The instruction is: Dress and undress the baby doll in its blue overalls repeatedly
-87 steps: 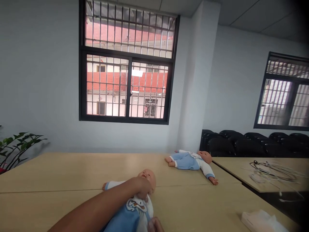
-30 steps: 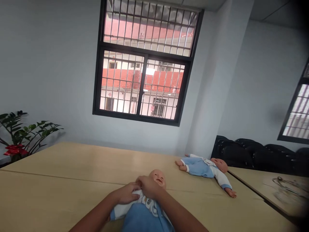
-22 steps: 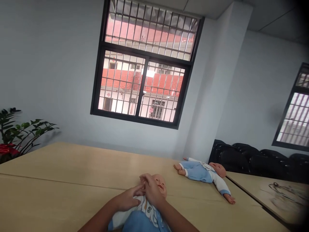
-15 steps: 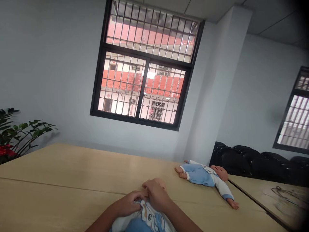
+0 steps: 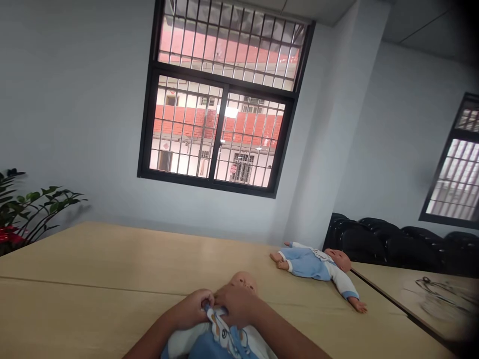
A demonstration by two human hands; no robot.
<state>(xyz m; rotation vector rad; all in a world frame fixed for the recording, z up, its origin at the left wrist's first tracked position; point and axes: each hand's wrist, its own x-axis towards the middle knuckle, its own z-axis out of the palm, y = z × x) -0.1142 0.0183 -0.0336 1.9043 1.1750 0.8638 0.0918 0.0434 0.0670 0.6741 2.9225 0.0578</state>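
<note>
A baby doll [image 5: 200, 344] in white and blue clothes lies on its back before me, its head [image 5: 239, 280] pointing away. On its chest is a white printed bib [image 5: 221, 331] with blue edging, bunched up near the neck. My left hand [image 5: 196, 306] is closed, pinching the bib's upper blue edge. Close beside it, my right hand [image 5: 239, 305] lies across the doll's chin and neck, fingers bent onto the bib's top. Its fingertips are partly hidden. A second baby doll [image 5: 309, 264] in similar clothes lies farther off to the right.
Both dolls lie on a pale wooden table [image 5: 112, 259] with seams between its sections. Thin, blurred tubing [image 5: 437, 289] rests on the right-hand section. Black chairs [image 5: 374, 239] stand behind it. A leafy plant [image 5: 45, 202] is at the far left, and a barred window [image 5: 217, 129] is ahead.
My right hand has slid down from the doll's face toward its neck, uncovering the eyes. My left hand has shifted slightly left, pulling the bib's edge with it.
</note>
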